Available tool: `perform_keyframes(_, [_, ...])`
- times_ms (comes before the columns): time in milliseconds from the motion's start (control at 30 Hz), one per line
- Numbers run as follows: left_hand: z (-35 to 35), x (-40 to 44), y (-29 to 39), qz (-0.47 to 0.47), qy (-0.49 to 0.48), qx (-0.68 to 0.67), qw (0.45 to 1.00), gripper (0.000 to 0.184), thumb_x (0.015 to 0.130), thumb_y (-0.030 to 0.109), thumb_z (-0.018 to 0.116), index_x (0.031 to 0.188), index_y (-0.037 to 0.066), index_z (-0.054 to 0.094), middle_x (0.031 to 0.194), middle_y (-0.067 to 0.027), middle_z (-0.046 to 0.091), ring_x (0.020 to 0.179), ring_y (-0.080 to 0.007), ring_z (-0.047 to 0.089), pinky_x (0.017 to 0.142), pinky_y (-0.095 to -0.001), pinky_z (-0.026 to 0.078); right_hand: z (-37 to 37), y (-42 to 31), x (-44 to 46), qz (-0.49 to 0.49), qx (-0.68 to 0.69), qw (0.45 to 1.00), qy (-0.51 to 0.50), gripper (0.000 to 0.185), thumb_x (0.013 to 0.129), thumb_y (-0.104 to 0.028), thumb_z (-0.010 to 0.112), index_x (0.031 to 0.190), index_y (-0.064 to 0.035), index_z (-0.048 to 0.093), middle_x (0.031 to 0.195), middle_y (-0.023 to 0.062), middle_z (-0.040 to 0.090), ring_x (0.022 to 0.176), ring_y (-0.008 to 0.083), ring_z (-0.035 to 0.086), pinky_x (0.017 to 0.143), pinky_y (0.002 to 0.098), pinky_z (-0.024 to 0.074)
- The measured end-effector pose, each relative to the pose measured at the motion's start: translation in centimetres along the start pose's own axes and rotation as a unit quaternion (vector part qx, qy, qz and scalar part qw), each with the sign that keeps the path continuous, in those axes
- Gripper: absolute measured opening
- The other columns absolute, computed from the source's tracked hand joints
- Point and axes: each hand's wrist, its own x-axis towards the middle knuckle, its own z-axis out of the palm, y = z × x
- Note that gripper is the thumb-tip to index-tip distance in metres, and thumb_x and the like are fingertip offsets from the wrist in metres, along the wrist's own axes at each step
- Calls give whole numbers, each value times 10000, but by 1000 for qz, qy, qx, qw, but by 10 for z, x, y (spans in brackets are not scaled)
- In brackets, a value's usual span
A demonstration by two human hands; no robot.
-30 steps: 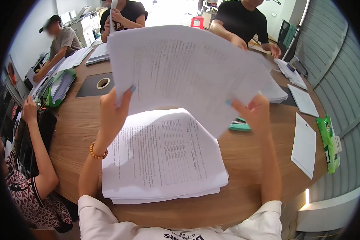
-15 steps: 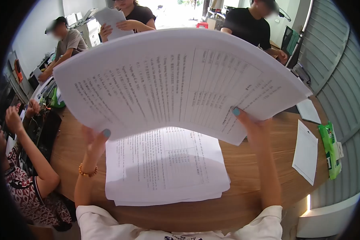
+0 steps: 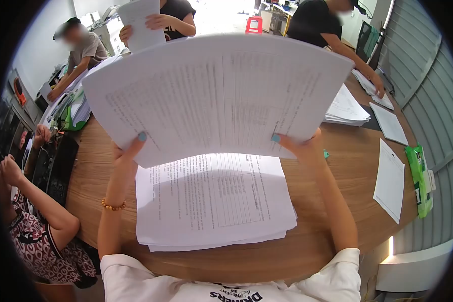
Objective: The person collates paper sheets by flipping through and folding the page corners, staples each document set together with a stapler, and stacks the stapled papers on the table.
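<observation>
A thick sheaf of printed paper [image 3: 221,95] is lifted above the table, arched along its upper edge, its print slightly blurred. My left hand [image 3: 128,153] grips its lower left corner, thumb with blue nail on the near face. At the lower right, my right hand [image 3: 302,146] pinches the sheaf the same way; the fingers behind it are mostly hidden. Below, flat on the table, lies a stack of printed sheets [image 3: 214,206] with a table of lines on the top page. Its far edge is covered by the raised sheaf.
On the wooden table [image 3: 332,201] lie another paper pile [image 3: 345,108], a single sheet [image 3: 390,181] and a green packet [image 3: 419,181] by the right edge. Co-workers sit or stand around; one person's arm [image 3: 352,55] reaches over papers at far right. A red stool [image 3: 254,24] stands behind.
The sheaf has straightened and its right side has come inward, with my right hand moving left. The co-worker at right now reaches toward papers. The paper pile behind has come into view.
</observation>
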Motion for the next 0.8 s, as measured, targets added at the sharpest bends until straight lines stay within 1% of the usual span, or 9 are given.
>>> perform_keyframes(100, [-11,0,-15,-42,-55,45,997,259,804,54,601,1047,-17,547,1015,-75,586,918,-140,555,771,-267,445,-8,19,-1,21,-25,998,-51,251,721,-4,670,960,22,598,922,86,633,810,133,597,690,255,492])
perform_keyframes(167, [-3,-10,-39,56,-23,182,981,226,817,75,594,1011,-36,558,968,-63,591,879,-118,537,752,-251,423,-1,32,-3,42,-38,998,32,248,723,5,661,961,25,591,922,90,632,826,142,602,708,266,498])
perform_keyframes(300, [9,-12,-19,80,-27,234,969,183,862,88,539,981,-49,560,898,-46,591,841,-96,514,724,-225,403,-1,14,0,12,-66,998,21,174,733,-62,678,882,14,628,813,80,648,689,113,602,586,231,486])
perform_keyframes(500, [16,-17,-17,19,-23,203,979,169,865,93,540,947,-52,567,883,-34,589,816,-81,504,703,-211,397,8,14,-2,28,29,996,79,172,739,-80,685,856,34,631,802,92,646,671,110,598,565,215,476])
perform_keyframes(567, [22,-18,-21,46,-9,190,981,168,862,94,544,941,-52,571,882,-29,587,814,-77,499,703,-212,395,9,26,-1,-30,8,994,101,165,741,-83,685,848,33,637,791,93,646,661,107,596,556,208,470])
perform_keyframes(633, [22,-13,-24,72,2,175,982,166,860,94,548,934,-52,575,881,-24,585,813,-73,494,703,-213,394,8,23,1,-30,12,995,99,156,742,-85,685,841,28,640,776,86,645,652,101,589,552,207,466])
perform_keyframes(700, [14,-11,-25,73,-57,201,975,166,856,99,554,936,-45,577,890,-22,578,831,-75,485,724,-213,387,6,24,-2,-22,18,995,95,147,743,-86,685,833,24,644,762,80,644,644,96,582,548,207,462])
perform_keyframes(767, [18,-11,-28,62,-41,197,978,163,856,100,555,940,-37,577,898,-23,578,839,-79,489,735,-214,387,6,32,-2,66,-7,995,68,211,733,-44,682,921,26,616,881,91,637,782,113,600,669,229,494])
perform_keyframes(800, [20,-9,-29,53,-23,192,980,159,856,101,555,945,-29,577,905,-25,578,848,-84,492,747,-215,388,6,30,0,62,-8,995,73,211,733,-44,682,921,26,616,881,91,637,782,113,600,669,229,494])
